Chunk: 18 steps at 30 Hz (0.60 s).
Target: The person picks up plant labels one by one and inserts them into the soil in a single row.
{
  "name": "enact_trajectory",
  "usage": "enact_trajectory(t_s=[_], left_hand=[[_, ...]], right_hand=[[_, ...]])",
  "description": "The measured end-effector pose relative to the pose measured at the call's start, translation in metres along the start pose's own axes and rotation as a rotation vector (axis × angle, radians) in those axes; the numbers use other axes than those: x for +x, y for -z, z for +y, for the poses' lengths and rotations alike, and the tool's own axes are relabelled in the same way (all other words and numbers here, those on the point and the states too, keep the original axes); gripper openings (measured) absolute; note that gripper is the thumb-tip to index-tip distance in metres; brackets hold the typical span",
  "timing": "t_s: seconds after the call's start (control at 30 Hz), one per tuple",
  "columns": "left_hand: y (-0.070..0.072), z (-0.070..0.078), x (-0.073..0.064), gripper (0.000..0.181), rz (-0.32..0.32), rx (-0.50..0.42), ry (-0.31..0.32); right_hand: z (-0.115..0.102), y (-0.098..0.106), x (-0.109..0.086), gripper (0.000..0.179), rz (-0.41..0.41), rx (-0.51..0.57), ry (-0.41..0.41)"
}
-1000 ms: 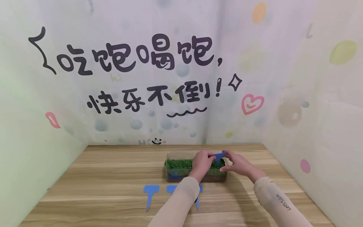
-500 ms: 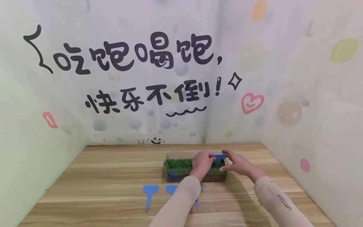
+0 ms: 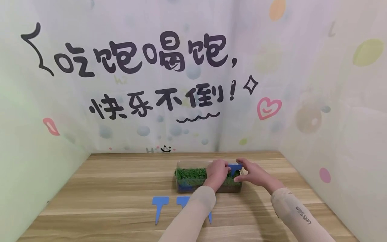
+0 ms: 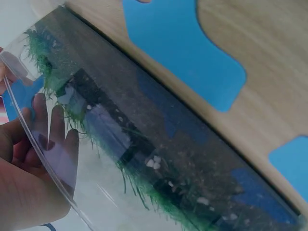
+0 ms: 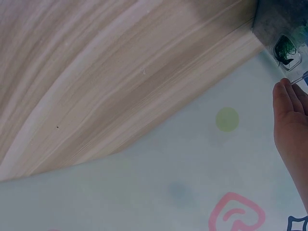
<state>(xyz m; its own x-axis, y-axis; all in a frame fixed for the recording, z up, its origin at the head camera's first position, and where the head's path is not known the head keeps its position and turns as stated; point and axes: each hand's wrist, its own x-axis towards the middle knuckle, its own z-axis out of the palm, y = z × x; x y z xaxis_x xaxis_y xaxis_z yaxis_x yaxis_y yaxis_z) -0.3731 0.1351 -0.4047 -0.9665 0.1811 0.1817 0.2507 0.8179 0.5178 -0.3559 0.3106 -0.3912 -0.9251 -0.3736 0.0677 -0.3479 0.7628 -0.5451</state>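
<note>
A clear plastic box holds green artificial grass over dark filling. My left hand reaches over its front and pinches the left end of a blue T-shaped plant label, whose stem points down into the grass near the right end. In the left wrist view the left fingers show through the clear wall. My right hand grips the box's right end, thumb at the front rim and fingers at the back rim beside the label. The right wrist view shows those fingers against the box corner.
On the wooden table, in front of the box, lie a blue label at the left and another blue label partly under my left forearm. A third label's tip shows beside the sleeve. Printed cloth walls enclose the table.
The label sits slightly lower in the grass, and my left hand has shifted a little to the right with it. My right hand keeps its place. The head view has tilted slightly.
</note>
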Motion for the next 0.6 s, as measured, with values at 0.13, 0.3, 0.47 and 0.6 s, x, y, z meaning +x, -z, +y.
enact_trajectory(t_s=[0.13,0.3,0.47,0.6], left_hand=[[0.002,-0.003,-0.001,0.024,-0.015,-0.049,-0.039],[0.009,-0.005,-0.004,0.011,-0.038,-0.109,-0.064],[0.017,-0.003,-0.006,0.020,-0.057,-0.129,-0.042],[0.025,-0.004,-0.010,0.026,-0.065,-0.146,-0.032]], right_hand=[[-0.001,0.001,-0.001,0.086,-0.003,-0.002,0.004],[-0.001,0.000,-0.003,0.085,-0.002,-0.004,0.010],[0.000,0.001,-0.001,0.086,-0.007,0.010,-0.004],[0.001,0.002,0.001,0.086,-0.014,0.010,-0.012]])
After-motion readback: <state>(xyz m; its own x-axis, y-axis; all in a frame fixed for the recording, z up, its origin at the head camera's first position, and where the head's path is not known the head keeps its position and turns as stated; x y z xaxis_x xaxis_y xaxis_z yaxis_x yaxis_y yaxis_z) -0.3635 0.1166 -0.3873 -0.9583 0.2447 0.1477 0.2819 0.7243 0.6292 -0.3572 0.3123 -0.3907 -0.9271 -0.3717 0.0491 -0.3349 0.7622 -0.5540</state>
